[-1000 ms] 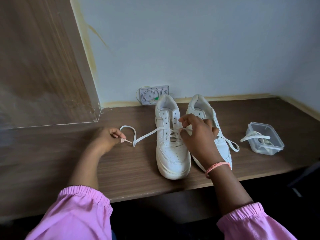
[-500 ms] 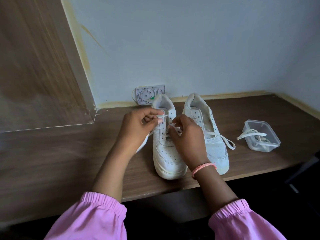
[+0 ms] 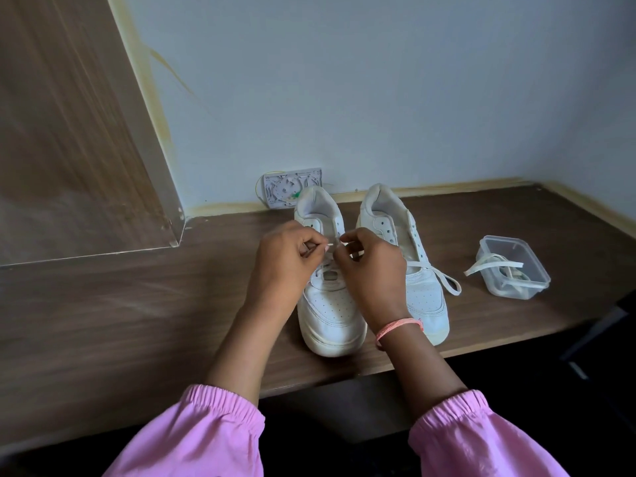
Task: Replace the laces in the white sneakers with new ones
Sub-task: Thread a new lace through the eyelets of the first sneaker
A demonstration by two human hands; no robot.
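Wooden desk (image 3: pixel 137 321) — lace tub (image 3: pixel 516 270) beside sneakers (image 3: pixel 426 290)

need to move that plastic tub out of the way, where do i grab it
Grip the clear plastic tub by its two side walls just under the rim, coming from above. It sits upright with no lid, and loose laces hang over its left edge, so avoid that side.
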